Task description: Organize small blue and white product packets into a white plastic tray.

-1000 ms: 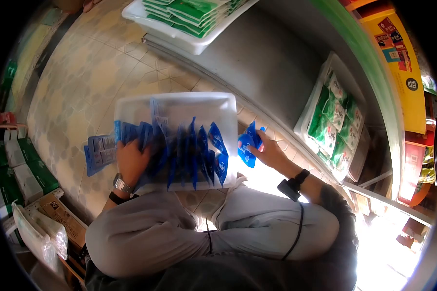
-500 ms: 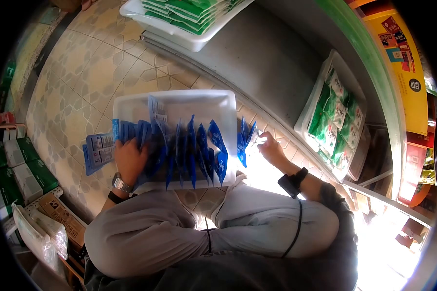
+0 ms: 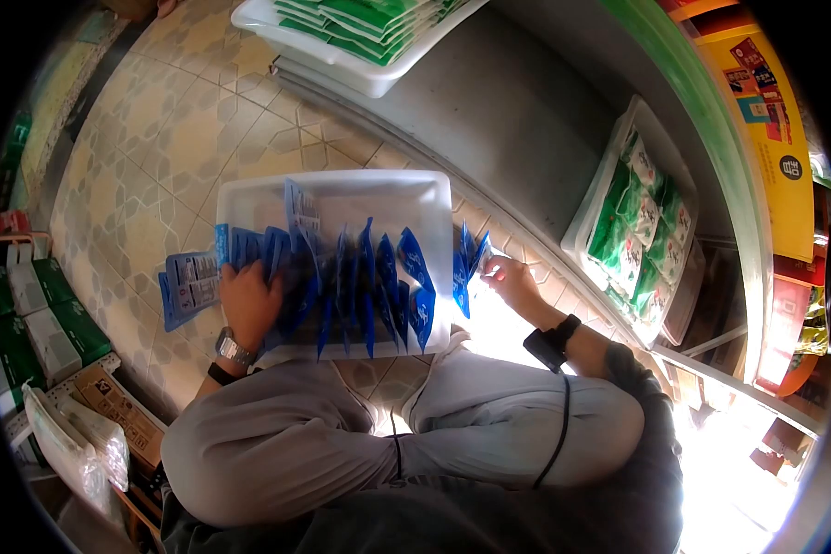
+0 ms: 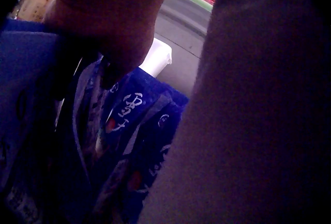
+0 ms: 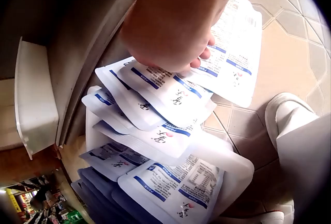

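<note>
Right wrist view shows a white-backed packet with blue bands, small print and a barcode, pinched by the curled right hand beside a white bin. Blue packets stand in it, some fronts marked "雪" in white; the left hand grips several, fingers bent.

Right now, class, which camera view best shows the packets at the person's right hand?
The right wrist: the packets by the right hand show print close up. The head view shows them small, nearly edge-on; the left wrist, only blue packets by the left hand.
</note>
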{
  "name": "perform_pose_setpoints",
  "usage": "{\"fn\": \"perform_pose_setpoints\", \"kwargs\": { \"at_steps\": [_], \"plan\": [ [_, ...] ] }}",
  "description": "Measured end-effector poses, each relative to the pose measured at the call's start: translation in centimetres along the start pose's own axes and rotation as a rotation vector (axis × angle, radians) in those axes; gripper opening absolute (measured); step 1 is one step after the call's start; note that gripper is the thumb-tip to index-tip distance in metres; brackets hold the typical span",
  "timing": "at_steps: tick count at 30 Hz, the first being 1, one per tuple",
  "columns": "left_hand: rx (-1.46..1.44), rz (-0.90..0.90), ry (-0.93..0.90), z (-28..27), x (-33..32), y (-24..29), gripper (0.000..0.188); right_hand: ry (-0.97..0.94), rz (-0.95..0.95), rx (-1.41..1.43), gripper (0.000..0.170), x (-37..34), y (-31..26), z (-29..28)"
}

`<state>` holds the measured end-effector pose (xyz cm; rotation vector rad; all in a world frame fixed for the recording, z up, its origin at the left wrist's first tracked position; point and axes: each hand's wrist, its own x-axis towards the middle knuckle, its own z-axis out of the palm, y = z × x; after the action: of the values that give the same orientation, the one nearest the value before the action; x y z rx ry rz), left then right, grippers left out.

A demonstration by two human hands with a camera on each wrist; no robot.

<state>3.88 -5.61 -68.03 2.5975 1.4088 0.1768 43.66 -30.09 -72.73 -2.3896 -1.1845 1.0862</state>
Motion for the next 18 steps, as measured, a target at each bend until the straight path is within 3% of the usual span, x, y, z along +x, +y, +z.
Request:
{"fn": "perform_pose_setpoints", "kwargs": {
  "at_steps": [6, 10, 16, 18],
  "plan": [
    [0.002, -0.007, -0.004, -0.1, 0.1, 0.1, 0.028, -0.042, -0.035, -0.082, 0.01, 0.3, -0.3, -0.3],
    [-0.007, -0.002, 0.002, -0.1, 0.1, 0.1, 0.028, -0.048, -0.168, -0.07, 0.011, 0.1, 0.2, -0.8],
    [-0.002, -0.007, -0.016, -0.2, 0.1, 0.0, 0.028, -0.019, -0.349, 0.013, 0.013, -1.7, 0.1, -5.6],
    [0.0, -0.008, -0.018, -0.1, 0.0, -0.1, 0.028, 0.036, -0.315, -0.011, 0.012, -2.3, 0.9, -7.3]
  ]
}}
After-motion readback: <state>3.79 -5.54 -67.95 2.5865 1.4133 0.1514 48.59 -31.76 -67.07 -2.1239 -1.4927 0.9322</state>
